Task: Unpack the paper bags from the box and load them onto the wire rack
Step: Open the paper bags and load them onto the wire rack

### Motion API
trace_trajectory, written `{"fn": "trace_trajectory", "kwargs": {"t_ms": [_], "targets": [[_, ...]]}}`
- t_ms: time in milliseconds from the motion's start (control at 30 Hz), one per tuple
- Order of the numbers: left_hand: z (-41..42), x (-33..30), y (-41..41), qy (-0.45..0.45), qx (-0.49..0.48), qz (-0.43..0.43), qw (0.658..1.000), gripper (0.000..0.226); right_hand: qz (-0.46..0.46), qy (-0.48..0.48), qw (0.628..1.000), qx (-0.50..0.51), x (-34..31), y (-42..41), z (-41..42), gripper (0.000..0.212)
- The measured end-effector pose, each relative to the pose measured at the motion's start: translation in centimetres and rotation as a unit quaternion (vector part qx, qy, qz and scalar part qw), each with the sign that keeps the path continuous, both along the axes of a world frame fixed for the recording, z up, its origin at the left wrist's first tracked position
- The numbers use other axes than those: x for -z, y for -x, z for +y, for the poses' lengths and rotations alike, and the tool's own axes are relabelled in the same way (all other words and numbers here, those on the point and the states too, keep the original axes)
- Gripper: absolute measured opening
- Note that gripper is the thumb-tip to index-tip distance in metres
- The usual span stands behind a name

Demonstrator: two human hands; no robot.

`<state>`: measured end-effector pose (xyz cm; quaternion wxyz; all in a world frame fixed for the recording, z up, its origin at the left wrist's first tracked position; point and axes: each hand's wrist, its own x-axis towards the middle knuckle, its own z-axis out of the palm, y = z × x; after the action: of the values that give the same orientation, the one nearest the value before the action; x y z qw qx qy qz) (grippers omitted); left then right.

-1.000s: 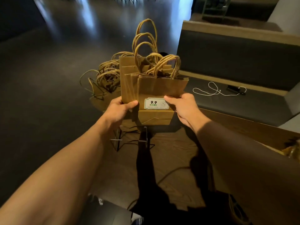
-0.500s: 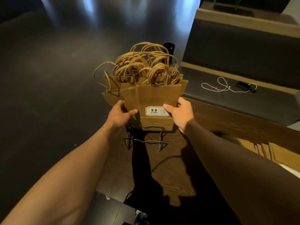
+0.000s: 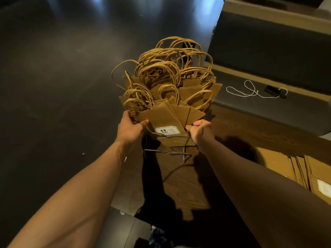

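Where they stood upright before, paper bags [image 3: 161, 120] now tilted away (both hands [image 3: 129, 130] gripping).

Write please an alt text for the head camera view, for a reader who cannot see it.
Two bare hands, the left hand and the right hand, grip a fanned bundle of brown paper bags with twisted handles over a wire rack on a wooden table. The front bag carries a white 9.9 price label. More flat bags lie at the right edge.
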<state>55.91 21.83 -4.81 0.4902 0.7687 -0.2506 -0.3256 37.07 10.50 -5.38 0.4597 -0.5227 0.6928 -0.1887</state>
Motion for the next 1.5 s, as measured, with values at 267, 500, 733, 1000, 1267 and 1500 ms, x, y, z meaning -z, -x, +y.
{"fn": "trace_trajectory", "kwargs": {"t_ms": [267, 500, 733, 1000, 1267, 1500], "targets": [[0.8, 0.3, -0.4, 0.024, 0.002, 0.012, 1.000, 0.060, -0.018, 0.045, 0.999, -0.001, 0.0, -0.3, 0.9, 0.039], [1.1, 1.2, -1.2, 0.046, 0.009, 0.043, 0.998, 0.060, 0.006, 0.107, 0.976, -0.187, -1.0, -0.9, 2.9, 0.052], [1.6, 0.9, -1.3, 0.080, 0.002, 0.062, 0.995, 0.044, 0.117, 0.181, 0.955, -0.204, -1.4, -1.2, 2.3, 0.018], [1.2, 0.8, -2.0, 0.046, -0.025, 0.040, 0.998, 0.023, -0.013, 0.104, 0.986, -0.128, 0.1, -1.0, 2.2, 0.006], [0.9, -0.1, -2.2, 0.054, -0.076, 0.040, 0.995, 0.022, -0.067, 0.085, 0.991, -0.085, -0.5, -1.7, 1.9, 0.012], [1.2, 0.4, -2.2, 0.035, -0.109, 0.052, 0.992, 0.029, 0.131, 0.070, 0.981, -0.127, -0.6, -1.0, 2.0, 0.005]]}}
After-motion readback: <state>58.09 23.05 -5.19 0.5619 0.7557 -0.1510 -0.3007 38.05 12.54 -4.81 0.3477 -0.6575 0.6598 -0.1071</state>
